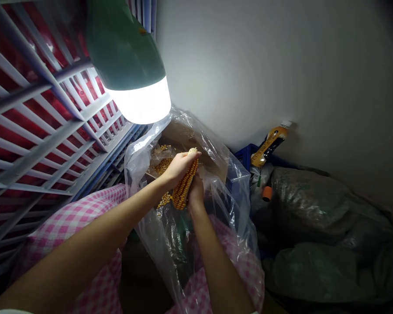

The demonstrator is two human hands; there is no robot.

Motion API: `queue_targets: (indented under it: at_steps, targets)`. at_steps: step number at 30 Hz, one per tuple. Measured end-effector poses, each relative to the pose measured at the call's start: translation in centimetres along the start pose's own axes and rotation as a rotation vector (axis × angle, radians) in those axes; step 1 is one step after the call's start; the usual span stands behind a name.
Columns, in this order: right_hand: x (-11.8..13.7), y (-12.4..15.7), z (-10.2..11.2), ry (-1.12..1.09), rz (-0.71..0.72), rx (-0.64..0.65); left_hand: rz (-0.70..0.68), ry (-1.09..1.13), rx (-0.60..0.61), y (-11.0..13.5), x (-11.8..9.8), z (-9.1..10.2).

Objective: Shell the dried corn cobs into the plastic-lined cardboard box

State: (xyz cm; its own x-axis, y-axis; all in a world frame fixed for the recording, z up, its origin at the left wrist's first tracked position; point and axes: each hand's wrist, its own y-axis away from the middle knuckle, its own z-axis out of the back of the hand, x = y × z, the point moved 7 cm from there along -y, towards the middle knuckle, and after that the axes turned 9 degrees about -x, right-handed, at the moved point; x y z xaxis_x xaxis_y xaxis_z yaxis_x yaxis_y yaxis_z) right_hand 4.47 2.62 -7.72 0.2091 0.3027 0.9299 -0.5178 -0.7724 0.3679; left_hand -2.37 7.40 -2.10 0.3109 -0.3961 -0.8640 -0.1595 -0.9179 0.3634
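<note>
A white crate (36,131) fills the far left, under a glowing green bulb (127,56). Over a pink gingham cloth (72,222), the left hand (180,168) curls closed around the top of a corn cob (183,189), and the right hand (195,196) clasps the cob lower down, its fingers hidden behind it. The cob sits inside the mouth of a clear plastic bag (140,174), beside loose kernels (163,165). A slipping grip could drop the cob, and kernels flicked past the bag's floppy edge could scatter toward a yellow bottle (270,146) and dark sacks (327,209) at right.
</note>
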Motion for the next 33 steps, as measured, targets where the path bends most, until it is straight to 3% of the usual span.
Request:
queue_targets:
  at_steps: [4,6,8,10,14,17,21,24,27,29,31,33]
  targets:
    - [1.1,-0.7,0.3,0.0,-0.199,0.041,0.092,0.137,-0.145,-0.3,-0.5,1.1]
    - [3.7,-1.4,1.9,0.033,-0.064,-0.092,0.067,0.189,-0.234,-0.6,-1.3,1.9]
    - [7.0,-1.2,3.2,0.154,0.218,-0.22,0.007,0.218,-0.335,-0.8,-2.1,2.9]
    - [8.7,-0.3,2.9,0.343,0.386,-0.186,-0.024,0.237,-0.393,-1.0,-2.5,3.4]
    - [7.1,1.6,0.5,0.687,0.334,0.09,-0.04,0.259,-0.414,-1.1,-2.7,3.4]
    - [6.3,2.4,0.2,0.79,0.342,0.034,-0.035,0.262,-0.401,-0.8,-2.8,3.2]
    - [5.8,2.5,0.6,0.694,0.285,-0.031,0.056,0.247,-0.329,-0.7,-2.5,2.8]
    - [5.1,1.5,1.2,0.504,0.125,0.015,0.17,0.253,-0.216,-0.8,-2.1,2.1]
    - [5.0,0.1,1.7,0.38,0.028,0.073,0.169,0.293,-0.233,-0.9,-2.2,2.3]
    - [6.3,-0.5,2.6,0.375,0.125,-0.009,0.129,0.305,-0.286,-1.0,-2.4,2.8]
    - [8.4,-0.1,3.3,0.424,0.32,-0.151,0.083,0.301,-0.34,-1.0,-2.4,3.2]
    - [9.3,1.3,2.6,0.503,0.434,-0.133,0.012,0.284,-0.392,-1.0,-2.5,3.6]
